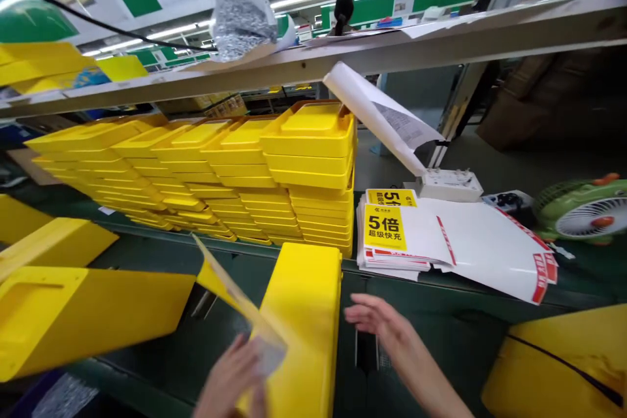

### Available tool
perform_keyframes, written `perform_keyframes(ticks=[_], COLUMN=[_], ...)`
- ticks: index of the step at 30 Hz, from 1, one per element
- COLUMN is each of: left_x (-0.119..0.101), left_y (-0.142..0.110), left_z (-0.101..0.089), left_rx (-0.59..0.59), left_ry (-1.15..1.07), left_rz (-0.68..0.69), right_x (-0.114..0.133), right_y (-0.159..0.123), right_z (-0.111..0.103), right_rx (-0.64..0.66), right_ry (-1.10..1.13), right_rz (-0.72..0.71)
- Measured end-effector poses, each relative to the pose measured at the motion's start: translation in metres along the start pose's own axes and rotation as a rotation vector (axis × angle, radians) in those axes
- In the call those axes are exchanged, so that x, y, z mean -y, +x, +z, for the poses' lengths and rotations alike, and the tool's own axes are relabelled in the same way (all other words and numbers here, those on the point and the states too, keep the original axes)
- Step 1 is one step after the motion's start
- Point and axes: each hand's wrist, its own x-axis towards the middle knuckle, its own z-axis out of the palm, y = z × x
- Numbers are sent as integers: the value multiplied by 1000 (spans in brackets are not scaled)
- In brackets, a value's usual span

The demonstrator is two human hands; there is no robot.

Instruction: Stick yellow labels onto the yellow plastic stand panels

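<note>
Sheet: While my left hand [232, 375], blurred, grips the sheet [235, 294] near its lower end, it tilts over the yellow case [306, 300]; whether they touch I can't tell.
Right hand [385, 326]: empty, fingers loosely spread, just right of the case.
Case: lying before me, its visible top plain; I'd judge it unfinished.
Printed stack [421, 232]: behind, to the right, plenty left.
</note>
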Motion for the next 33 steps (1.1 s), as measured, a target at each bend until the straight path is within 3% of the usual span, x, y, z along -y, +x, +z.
perform_keyframes(ticks=[1,2,4,5,6,8,10,11,13,15,18,22,33], left_x=[-1,-1,-1,2,5,16,27,31,36,38,40,50,102], left_y=[-9,-17,-27,-30,-30,-24,-12,-4,14,31,53,76,101], left_z=[11,22,38,40,39,27,10,3,-8,-13,-17,-20,-6], left_rx=[99,307,503,560,560,415,199,162,242,363,400,514,642], left_ry=[23,139,293,332,324,252,141,58,-149,-331,-385,-245,-164], left_rz=[102,372,807,936,979,818,434,207,-172,-319,-311,-276,-305], right_x=[7,13,21,23,22,17,11,8,3,-4,-22,-53,-96], right_y=[-4,-5,-3,-1,0,1,-1,-3,-6,-6,-3,4,18], right_z=[26,46,70,76,79,82,87,91,100,109,116,116,109], right_rx=[87,103,-19,-101,-180,-286,-330,-336,-331,-334,-410,-537,-525], right_ry=[31,33,-25,-55,-72,-33,66,118,199,225,145,19,-144], right_rz=[-17,-32,-35,-27,-21,-20,-19,-17,-3,23,37,90,194])
